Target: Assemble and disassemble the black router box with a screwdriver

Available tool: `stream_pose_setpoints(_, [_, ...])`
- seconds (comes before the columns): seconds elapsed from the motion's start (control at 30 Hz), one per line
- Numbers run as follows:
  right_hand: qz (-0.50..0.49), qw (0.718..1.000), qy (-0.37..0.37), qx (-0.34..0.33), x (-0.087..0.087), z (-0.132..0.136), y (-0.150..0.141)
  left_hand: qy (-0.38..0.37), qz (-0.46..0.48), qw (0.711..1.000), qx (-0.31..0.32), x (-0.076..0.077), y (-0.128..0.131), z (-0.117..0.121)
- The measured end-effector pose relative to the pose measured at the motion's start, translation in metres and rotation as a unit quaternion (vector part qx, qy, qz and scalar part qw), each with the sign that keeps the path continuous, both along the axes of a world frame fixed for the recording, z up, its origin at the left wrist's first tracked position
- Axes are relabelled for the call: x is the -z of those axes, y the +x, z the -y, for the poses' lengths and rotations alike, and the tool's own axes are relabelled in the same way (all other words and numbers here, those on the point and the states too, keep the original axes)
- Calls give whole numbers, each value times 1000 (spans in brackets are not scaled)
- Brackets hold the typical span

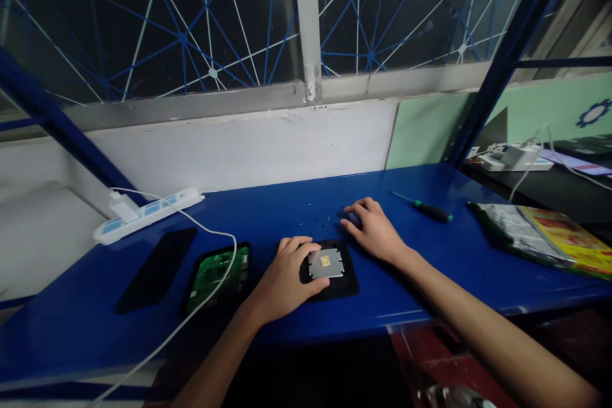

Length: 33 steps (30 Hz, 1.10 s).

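My left hand [289, 280] spans the left side of a silver metal plate [335, 264] with a small gold-coloured square on it. The thumb lies at its near edge and the fingers at its far edge. That plate rests in a black plastic cover [351, 280] with rounded corners. Up and to the right, my right hand [375, 229] is on the table, its thumb and fingers closed around a small dark bluish object [352, 215], mostly hidden and of unclear kind. Several tiny screws [318, 226] lie between that hand and the cover.
Left of my hands sit a black case with a green circuit board [210, 274] and a flat black panel [157, 268]. A white cable crosses from the power strip [150, 210]. A screwdriver [425, 209] and a shiny packet [545, 236] lie right on the blue table [268, 207].
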State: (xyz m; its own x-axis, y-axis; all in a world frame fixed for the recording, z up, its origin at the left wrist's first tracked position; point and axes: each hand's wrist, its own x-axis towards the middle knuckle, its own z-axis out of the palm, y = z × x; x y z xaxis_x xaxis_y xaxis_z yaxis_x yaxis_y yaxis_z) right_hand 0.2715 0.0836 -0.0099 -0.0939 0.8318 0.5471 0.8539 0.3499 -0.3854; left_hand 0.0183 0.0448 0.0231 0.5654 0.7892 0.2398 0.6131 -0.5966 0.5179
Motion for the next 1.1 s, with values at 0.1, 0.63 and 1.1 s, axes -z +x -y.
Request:
stream_pose_setpoints(0.1, [6, 1000, -11, 0, -1, 0, 0, 2, 9, 1000, -6, 2, 1, 2])
stream_pose_setpoints(0.63, [76, 992, -89, 51, -7, -4, 1, 31, 18, 999, -26, 14, 7, 10])
stream_pose_setpoints(1.1, [18, 987, -128, 90, -11, -7, 9, 15, 6, 999, -32, 11, 6, 13])
